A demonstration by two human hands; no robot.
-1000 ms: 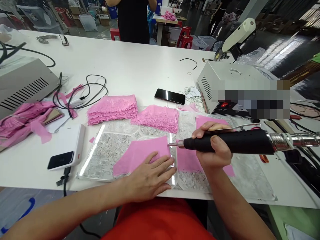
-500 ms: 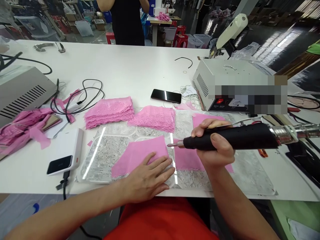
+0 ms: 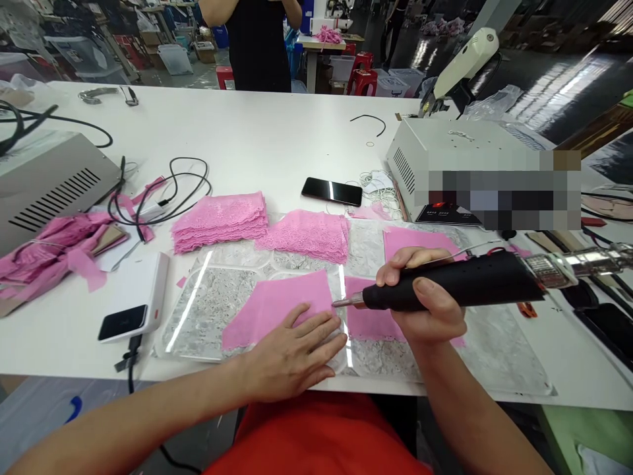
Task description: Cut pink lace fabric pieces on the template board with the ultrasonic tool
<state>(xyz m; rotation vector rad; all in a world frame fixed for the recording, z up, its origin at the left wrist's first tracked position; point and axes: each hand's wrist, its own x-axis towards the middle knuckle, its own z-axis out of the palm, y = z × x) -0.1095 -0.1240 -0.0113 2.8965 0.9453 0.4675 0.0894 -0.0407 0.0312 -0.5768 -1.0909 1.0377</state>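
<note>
My left hand (image 3: 299,349) lies flat, fingers spread, on the right part of a pink fabric piece (image 3: 277,303). That piece rests on a grey marble-patterned mat (image 3: 208,310). In my right hand (image 3: 430,297) is a black-handled tool (image 3: 475,280) with a thin metal tip and a metal-sheathed cable; its kind I cannot tell for sure. The tip is at the right edge of the fabric piece; whether it touches is unclear. Beneath the tool lies a second pink piece (image 3: 370,316), partly hidden by my right hand. Another pink piece (image 3: 415,241) is behind it.
Two stacks of pink fabric (image 3: 220,221) (image 3: 309,234) stand behind the mat. A phone (image 3: 331,191), a white power bank (image 3: 136,297), black cables (image 3: 173,175) and a grey box (image 3: 420,152) surround the work spot. Across the table stands a person in black (image 3: 260,46).
The tool's tip has dropped slightly toward the fabric's right edge, and the tool tilts a little more. The whole view has shifted slightly. My left hand stays on the fabric.
</note>
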